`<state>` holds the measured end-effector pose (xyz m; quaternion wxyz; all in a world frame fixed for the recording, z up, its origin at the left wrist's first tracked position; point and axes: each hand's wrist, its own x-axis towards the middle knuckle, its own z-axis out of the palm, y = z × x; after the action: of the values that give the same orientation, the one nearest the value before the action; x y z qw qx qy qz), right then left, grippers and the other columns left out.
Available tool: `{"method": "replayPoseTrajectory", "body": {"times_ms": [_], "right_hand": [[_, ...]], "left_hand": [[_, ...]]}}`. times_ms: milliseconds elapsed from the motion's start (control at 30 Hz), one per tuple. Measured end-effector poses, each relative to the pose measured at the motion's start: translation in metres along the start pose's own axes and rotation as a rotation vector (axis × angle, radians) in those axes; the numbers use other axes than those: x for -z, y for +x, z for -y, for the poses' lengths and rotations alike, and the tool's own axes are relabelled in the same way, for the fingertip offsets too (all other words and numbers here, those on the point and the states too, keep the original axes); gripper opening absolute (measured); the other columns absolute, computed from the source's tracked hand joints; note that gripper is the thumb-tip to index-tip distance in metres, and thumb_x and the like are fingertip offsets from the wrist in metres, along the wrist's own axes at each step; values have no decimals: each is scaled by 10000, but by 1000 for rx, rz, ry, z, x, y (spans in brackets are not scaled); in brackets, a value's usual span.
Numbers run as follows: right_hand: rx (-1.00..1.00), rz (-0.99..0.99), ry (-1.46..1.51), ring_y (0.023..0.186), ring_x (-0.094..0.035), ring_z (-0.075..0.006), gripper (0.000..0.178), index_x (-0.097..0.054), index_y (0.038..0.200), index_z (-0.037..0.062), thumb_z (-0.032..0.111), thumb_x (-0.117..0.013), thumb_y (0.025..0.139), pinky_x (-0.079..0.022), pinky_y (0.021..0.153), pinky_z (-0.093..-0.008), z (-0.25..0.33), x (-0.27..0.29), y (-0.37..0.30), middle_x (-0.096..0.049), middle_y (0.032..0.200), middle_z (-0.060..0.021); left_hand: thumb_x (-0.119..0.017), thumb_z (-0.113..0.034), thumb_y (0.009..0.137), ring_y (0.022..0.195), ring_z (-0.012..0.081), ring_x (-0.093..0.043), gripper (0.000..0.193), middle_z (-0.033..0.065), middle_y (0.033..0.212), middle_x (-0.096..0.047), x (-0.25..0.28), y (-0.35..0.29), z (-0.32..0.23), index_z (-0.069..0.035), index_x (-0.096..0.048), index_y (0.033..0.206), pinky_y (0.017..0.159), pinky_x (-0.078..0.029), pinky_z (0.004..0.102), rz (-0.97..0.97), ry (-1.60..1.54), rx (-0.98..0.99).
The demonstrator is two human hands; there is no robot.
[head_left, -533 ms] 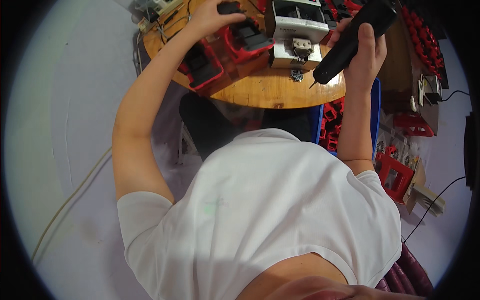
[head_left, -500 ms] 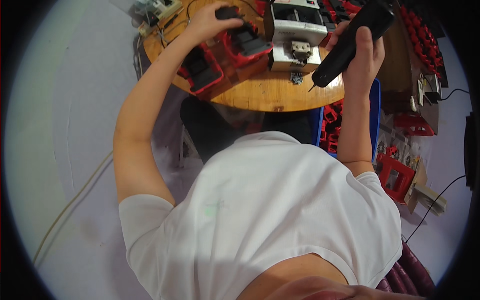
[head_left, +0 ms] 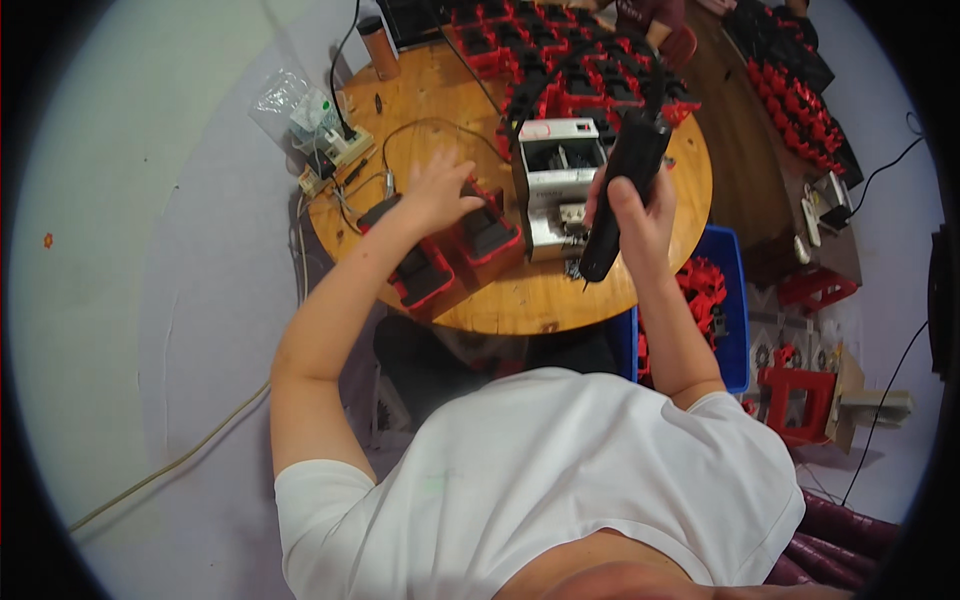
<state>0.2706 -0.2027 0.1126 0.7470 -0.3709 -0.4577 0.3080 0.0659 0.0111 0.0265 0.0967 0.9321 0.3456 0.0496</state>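
My left hand (head_left: 438,198) is spread open over red and black plastic housings on the round table's near left part. One red and black housing (head_left: 488,238) lies just under its fingertips; another housing (head_left: 422,275) sits closer to me, beside my wrist. In my right hand (head_left: 642,225) is a black electric screwdriver (head_left: 625,195), held slanted with its bit pointing down toward the table. The bit's tip is close to a small pile of screws (head_left: 572,268). Just left of the screwdriver stands a white and silver screw feeder (head_left: 562,180), partly hidden by my right fingers.
Rows of red and black housings (head_left: 590,75) cover the table's far side, where another person's arm (head_left: 658,32) shows. A power strip (head_left: 345,148) and cables lie at the left edge, near a brown tumbler (head_left: 379,50). A blue bin (head_left: 738,310) holds red parts.
The view has tilted up, showing more of the table. My left hand has let go of a black piece and its fingers have spread. My right hand keeps hold of the screwdriver.
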Motion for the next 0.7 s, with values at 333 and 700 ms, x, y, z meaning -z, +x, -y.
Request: {"method": "replayPoseTrajectory", "body": {"times_ms": [333,700], "right_hand": [[-29,58,-98,648,-583,-106,372,-457,1222,-13,32,-621,891,-487,587,-246,1,-13,-15,-590,813,-44],[-377,437,-218,613,-609,-115,389,-497,1169,25,201,-697,885,-501,531,-260,-25,-107,10,-616,809,-55]], "left_hand": [[-590,-509,894,1311,421,-421,588,245,1422,-472,-30,-1,-23,-25,-655,1222,1104,-297,492,-274,-80,-86],[-689,-124,871,871,254,-631,509,104,1077,-579,-52,2,0,-83,-429,1307,627,-555,369,-175,-1200,-195]]}}
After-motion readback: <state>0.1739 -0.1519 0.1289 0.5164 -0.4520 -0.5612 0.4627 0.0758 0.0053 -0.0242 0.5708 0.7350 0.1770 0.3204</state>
